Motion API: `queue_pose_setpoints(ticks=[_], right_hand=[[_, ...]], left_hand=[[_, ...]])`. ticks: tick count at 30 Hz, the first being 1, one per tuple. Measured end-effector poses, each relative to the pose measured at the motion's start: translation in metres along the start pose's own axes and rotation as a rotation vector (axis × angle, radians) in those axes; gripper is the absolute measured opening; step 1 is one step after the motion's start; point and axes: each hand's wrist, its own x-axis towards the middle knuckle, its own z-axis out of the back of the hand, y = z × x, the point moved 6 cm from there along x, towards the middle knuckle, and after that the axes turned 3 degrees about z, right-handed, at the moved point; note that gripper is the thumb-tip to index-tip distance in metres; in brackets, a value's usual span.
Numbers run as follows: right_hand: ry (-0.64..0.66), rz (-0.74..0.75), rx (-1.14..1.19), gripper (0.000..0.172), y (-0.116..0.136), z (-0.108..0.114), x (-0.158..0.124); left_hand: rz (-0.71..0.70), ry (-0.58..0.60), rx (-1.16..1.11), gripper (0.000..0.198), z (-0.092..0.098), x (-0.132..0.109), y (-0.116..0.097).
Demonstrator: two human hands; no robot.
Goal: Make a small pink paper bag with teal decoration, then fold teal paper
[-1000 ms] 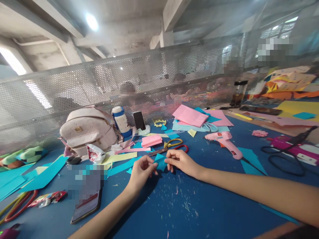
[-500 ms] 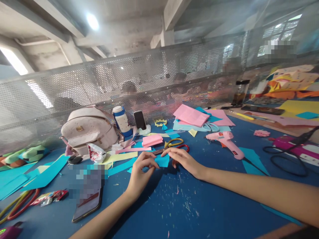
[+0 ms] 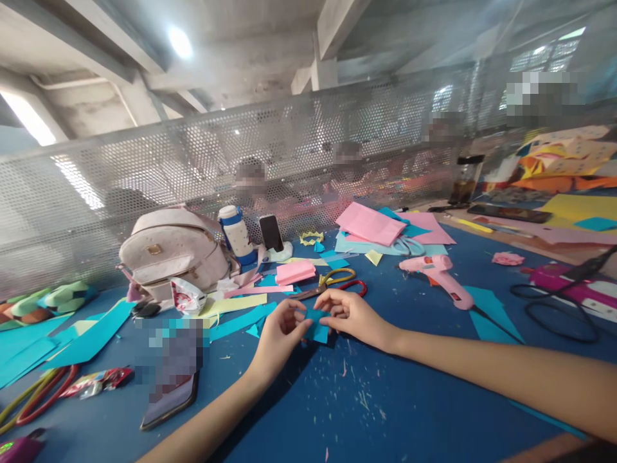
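Both of my hands meet over the middle of a blue table (image 3: 366,411). My left hand (image 3: 277,334) and my right hand (image 3: 349,312) each pinch one small teal paper piece (image 3: 317,328) between thumb and fingers, just above the tabletop. Scissors with yellow and red handles (image 3: 340,281) lie right behind my fingers. A pink folded paper pad (image 3: 293,272) sits a little farther back.
A pink glue gun (image 3: 434,273) lies to the right with its cord. A pale backpack (image 3: 171,251), a bottle (image 3: 235,233) and a propped phone (image 3: 270,233) stand at the back by a perforated metal screen. Another phone (image 3: 168,392) lies front left. Paper sheets and scraps are scattered around.
The teal paper was lowered flat to the table half a second ago, then lifted again. Now both hands pinch it closer together, slightly nearer to me.
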Motion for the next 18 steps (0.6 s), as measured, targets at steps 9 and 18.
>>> queue_pose_setpoints(ticks=[9,18], right_hand=[[0.112,-0.011,-0.215,0.019,0.009,-0.008,-0.006],[0.127,0.035,-0.360,0.019,0.013,-0.007,-0.006]], left_hand=[[0.032,0.011,0.111,0.021,-0.001,-0.002,0.006],[0.033,-0.060,0.102,0.031,0.006,-0.002,-0.004]])
